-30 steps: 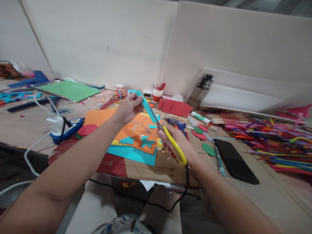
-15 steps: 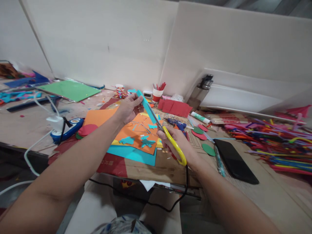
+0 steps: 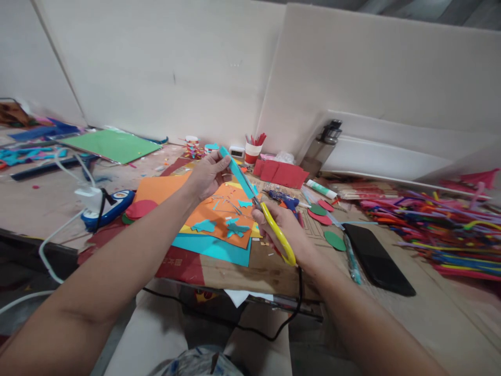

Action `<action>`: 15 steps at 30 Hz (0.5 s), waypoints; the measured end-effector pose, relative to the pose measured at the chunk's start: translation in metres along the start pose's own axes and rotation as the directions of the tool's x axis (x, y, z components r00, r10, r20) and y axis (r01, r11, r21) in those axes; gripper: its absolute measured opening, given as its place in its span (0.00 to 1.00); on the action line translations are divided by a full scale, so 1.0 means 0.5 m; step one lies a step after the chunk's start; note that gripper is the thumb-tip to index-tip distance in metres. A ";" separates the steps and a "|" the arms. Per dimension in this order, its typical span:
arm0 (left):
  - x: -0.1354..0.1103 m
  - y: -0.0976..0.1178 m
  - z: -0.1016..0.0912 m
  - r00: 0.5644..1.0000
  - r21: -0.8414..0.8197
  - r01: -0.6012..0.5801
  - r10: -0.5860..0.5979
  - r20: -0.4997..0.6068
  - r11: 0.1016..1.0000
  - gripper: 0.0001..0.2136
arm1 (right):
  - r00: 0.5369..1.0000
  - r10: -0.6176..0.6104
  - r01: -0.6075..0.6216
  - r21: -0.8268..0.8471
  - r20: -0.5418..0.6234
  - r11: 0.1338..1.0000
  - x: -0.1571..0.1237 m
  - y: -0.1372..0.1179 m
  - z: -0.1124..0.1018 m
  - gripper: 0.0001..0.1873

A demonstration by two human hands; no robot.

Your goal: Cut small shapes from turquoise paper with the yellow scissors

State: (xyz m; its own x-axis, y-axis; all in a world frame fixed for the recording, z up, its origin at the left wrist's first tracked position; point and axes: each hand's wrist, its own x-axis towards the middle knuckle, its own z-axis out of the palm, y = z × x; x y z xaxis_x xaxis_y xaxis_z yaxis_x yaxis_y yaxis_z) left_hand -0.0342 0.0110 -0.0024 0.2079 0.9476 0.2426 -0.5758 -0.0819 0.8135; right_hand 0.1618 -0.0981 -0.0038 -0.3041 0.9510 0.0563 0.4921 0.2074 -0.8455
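My left hand (image 3: 210,175) pinches the upper end of a narrow blue paper strip (image 3: 241,176), held slanting above the table. My right hand (image 3: 279,227) is closed around yellow-handled scissors (image 3: 278,233), whose blades lie along the strip's lower right end. Below the strip, several blue cut-out pieces (image 3: 237,228) and thin scraps lie on orange paper (image 3: 164,189). A blue sheet (image 3: 217,249) sticks out beneath the orange one, toward me. How far the blades are apart is hard to make out.
A blue hot glue gun (image 3: 284,198), red paper (image 3: 279,174) and a cup of red sticks (image 3: 252,151) stand behind my hands. To the right are a black phone (image 3: 378,258) and many pipe cleaners (image 3: 442,224). A blue power strip (image 3: 109,209) sits left.
The scissors and right hand have shifted very slightly, and more of the strip's lower end shows beside the blades. My left hand keeps nearly the same place.
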 end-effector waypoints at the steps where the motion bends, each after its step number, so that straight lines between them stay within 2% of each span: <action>1: -0.001 -0.001 0.001 1.000 0.009 0.003 -0.003 0.008 1.000 0.09 | 1.000 -0.003 0.003 -0.008 -0.007 1.000 -0.001 -0.003 0.000 0.21; 6: -0.004 -0.003 0.007 0.998 0.005 -0.014 0.013 0.064 1.000 0.09 | 1.000 -0.018 0.018 -0.026 0.004 0.999 -0.001 -0.003 -0.001 0.23; 15: -0.006 0.000 0.010 0.999 0.023 0.003 -0.003 0.042 1.000 0.08 | 1.000 -0.002 0.001 0.040 0.031 0.999 0.005 0.017 0.004 0.20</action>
State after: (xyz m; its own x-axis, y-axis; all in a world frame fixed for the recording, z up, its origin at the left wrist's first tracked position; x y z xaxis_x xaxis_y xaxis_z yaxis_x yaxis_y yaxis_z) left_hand -0.0311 0.0068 -0.0004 0.2427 0.9342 0.2616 -0.5571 -0.0866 0.8259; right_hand 0.1636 -0.0945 -0.0120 -0.3302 0.9430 0.0420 0.4584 0.1991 -0.8662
